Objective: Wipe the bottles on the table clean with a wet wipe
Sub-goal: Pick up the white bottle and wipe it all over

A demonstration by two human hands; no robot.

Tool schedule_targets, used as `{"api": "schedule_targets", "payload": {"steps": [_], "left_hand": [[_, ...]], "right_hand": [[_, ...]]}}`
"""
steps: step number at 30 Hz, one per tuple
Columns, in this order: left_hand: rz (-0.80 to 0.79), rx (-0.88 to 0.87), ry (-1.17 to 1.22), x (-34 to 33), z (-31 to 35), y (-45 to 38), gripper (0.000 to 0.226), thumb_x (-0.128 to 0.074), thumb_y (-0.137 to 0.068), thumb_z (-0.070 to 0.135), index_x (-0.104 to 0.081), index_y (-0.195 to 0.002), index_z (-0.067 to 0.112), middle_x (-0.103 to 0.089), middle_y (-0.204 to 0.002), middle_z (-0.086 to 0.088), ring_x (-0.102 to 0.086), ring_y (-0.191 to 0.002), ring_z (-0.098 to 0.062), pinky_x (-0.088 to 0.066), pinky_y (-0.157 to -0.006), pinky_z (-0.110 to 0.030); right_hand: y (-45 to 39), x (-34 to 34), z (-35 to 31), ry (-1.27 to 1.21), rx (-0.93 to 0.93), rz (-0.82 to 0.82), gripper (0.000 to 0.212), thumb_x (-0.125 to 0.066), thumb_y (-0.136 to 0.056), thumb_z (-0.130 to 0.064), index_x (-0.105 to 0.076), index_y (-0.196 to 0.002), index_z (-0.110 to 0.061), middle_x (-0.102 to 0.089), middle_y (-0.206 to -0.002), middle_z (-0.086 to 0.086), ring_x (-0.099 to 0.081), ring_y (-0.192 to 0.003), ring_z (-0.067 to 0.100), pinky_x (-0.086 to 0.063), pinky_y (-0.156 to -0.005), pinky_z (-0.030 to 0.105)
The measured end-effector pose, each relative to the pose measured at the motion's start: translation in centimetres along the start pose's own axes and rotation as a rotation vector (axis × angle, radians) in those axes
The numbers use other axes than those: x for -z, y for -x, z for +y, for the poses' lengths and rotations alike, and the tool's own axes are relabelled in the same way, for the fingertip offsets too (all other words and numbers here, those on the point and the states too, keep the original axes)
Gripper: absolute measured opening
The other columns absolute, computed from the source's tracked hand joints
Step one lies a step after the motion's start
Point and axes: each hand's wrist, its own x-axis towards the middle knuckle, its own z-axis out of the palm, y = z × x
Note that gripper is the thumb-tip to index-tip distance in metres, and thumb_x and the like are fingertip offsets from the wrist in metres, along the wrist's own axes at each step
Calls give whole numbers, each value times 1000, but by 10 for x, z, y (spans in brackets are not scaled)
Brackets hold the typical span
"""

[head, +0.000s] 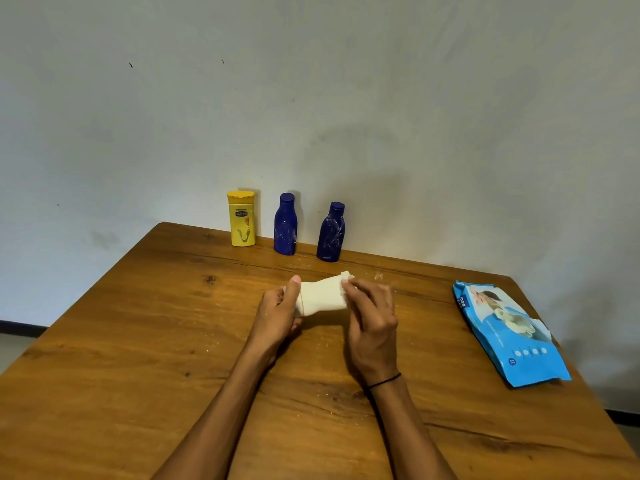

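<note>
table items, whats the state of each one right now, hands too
yellow bottle: upright, cap on, untouched
left blue bottle: upright, capped, untouched
right blue bottle: upright, capped, smudged
wet wipe: folded, stretched between both hands
wipes pack: lying flat on table
left hand: grips wipe
right hand: fingers pinch wipe

A single head-worn wide-angle view looks forward and down from above the near edge of the wooden surface (pixel 138 341), close over the forearms at bottom centre. It faces the wall (pixel 311 81), which fills the upper half.
</note>
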Motion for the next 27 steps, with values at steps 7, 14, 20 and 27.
{"api": "schedule_targets", "payload": {"steps": [7,14,20,27], "left_hand": [[68,43,53,-2,4,2,43,-44,-107,54,-65,-112,16,-70,-103,-7,-64,-81,-13,-46,-51,-16],[100,19,165,-1,5,2,35,-69,-97,43,-79,-90,10,-79,-91,1,-73,-94,-8,-55,-68,-23],[-36,-43,103,2,5,2,35,-79,-86,46,-81,-99,13,-82,-92,0,-78,-89,-11,-63,-82,-36],[-156,-124,279,-5,1,3,39,-79,-81,29,-70,-119,24,-79,-115,3,-73,-113,-16,-61,-94,-40]], "right_hand": [[4,0,-5,148,189,-91,42,-79,-80,4,-72,-120,-7,-68,-115,10,-53,-109,24,-49,-83,40],[3,-5,-4,-41,-101,39,22,-70,-91,-2,-71,-111,-11,-58,-122,7,-51,-119,17,-50,-89,22],[1,-4,3,-309,-291,-73,18,-63,-103,-22,-63,-120,-28,-66,-120,-9,-63,-109,4,-62,-77,31],[-1,-11,-19,-454,-474,43,18,-63,-101,-30,-66,-118,-25,-70,-115,-4,-69,-105,10,-60,-70,22]]}}
